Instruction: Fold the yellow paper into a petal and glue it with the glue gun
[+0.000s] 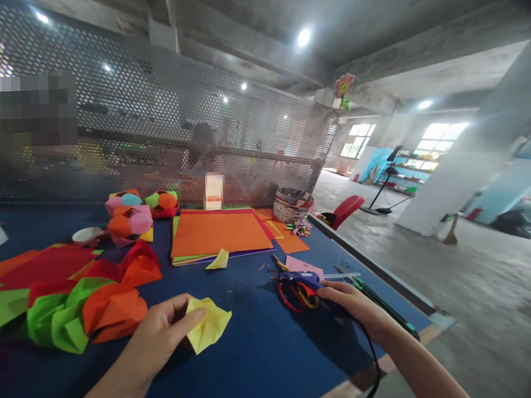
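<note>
The left hand (159,336) is pinched shut on a folded yellow paper piece (208,324), holding it just above the blue table (253,350) near the front edge. The right hand (354,303) is closed around the back of a blue glue gun (301,279), which lies on the table with its tip pointing left and a black cord (372,352) trailing off toward the person. It looks like the gluing step: the paper is folded and ready, and the gun has to be lifted and its tip brought to the paper. Red scissors (295,295) lie right under the gun, touching it, so they could get in the way. A small pink paper (303,266) sits just behind. Well to the left are crumpled orange and green paper shapes (86,312), and farther back a stack of orange sheets (218,232) and a little basket (292,204).
</note>
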The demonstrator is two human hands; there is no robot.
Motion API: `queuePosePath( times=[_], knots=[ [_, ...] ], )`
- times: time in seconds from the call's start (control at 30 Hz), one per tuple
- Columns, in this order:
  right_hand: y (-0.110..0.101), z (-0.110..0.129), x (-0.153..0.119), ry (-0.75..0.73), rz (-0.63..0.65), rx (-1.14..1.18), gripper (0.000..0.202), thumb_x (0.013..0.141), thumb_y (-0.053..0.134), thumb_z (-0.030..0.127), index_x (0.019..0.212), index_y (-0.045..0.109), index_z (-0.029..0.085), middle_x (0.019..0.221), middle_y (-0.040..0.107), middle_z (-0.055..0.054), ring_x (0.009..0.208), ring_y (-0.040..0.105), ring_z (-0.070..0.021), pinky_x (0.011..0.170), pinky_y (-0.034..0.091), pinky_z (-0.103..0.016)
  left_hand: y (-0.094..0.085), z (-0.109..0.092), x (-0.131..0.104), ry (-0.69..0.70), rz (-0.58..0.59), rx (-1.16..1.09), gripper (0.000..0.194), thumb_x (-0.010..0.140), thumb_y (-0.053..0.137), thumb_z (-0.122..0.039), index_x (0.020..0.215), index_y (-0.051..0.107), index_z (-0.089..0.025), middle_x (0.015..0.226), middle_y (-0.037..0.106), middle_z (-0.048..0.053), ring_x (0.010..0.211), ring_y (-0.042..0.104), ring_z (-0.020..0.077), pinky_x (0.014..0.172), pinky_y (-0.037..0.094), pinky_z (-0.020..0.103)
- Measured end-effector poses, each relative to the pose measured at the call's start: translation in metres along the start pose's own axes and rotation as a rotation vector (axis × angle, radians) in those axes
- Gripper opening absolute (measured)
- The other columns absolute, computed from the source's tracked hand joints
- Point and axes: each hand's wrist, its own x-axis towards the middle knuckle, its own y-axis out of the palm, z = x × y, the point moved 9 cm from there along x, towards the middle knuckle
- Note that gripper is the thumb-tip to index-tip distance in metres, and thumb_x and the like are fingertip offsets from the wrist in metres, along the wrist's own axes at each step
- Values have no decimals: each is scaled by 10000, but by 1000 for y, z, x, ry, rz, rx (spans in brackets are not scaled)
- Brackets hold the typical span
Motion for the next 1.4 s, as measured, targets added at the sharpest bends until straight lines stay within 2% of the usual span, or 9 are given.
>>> queuePosePath(
  times=[0.23,0.37,0.47,0.67,0.8,0.9,1.0,1.2,1.4],
  knots=[
    [17,37,-21,-132,-9,352,237,696,707,339,803,583,167,651,617,-9,535,548,-116,470,410,-209,2,-3,-3,-8,18,-12,295,668,702,-483,691,659,-192,678,698,1,663,621,179,631,435,263],
    [54,71,-25,-246,189,250,315,819,619,443,879,610,134,552,559,20,407,463,-71,410,323,-196,-2,-10,-5,-4,5,8,315,663,711,-492,672,639,-186,655,662,-14,633,594,163,618,425,257],
    [89,91,-26,-298,318,143,403,817,608,519,888,636,123,547,545,30,374,451,-59,394,318,-194,-5,-13,-3,30,0,3,317,672,709,-488,668,637,-179,637,637,-21,614,574,151,596,410,247],
    [137,114,-21,-429,348,-93,394,819,600,520,732,650,139,495,496,44,371,460,-68,406,346,-200,-17,-10,4,55,-26,-6,306,708,692,-467,744,660,-165,693,672,9,646,593,162,620,423,258],
    [145,104,-16,-474,287,-167,347,835,588,487,738,628,157,670,637,-8,387,452,-67,405,357,-216,-22,-6,8,77,-37,18,302,738,676,-459,757,651,-159,691,666,10,628,594,159,597,425,258],
    [145,100,-23,-608,206,-277,273,847,590,430,797,653,170,738,658,-18,540,547,-118,501,424,-232,-21,-3,10,84,-20,7,294,750,667,-458,763,647,-165,693,670,6,621,597,158,589,431,255],
    [149,101,-37,-745,172,-356,204,862,577,369,879,657,181,785,657,-22,678,572,-155,603,454,-251,-19,-5,11,96,-19,20,282,719,690,-447,699,636,-170,632,647,-10,591,582,154,573,438,253],
    [158,106,-53,-880,184,-548,180,893,541,333,795,580,187,730,594,-8,648,538,-138,615,405,-257,-20,-9,10,76,-37,64,296,701,676,-466,691,645,-172,650,682,7,585,593,164,572,443,262],
    [160,106,-56,-893,205,-615,200,923,511,332,773,508,200,726,561,9,637,511,-120,582,358,-250,-18,-8,11,86,-27,57,306,694,688,-469,653,624,-173,621,659,-8,575,573,155,556,430,247]
  ],
)
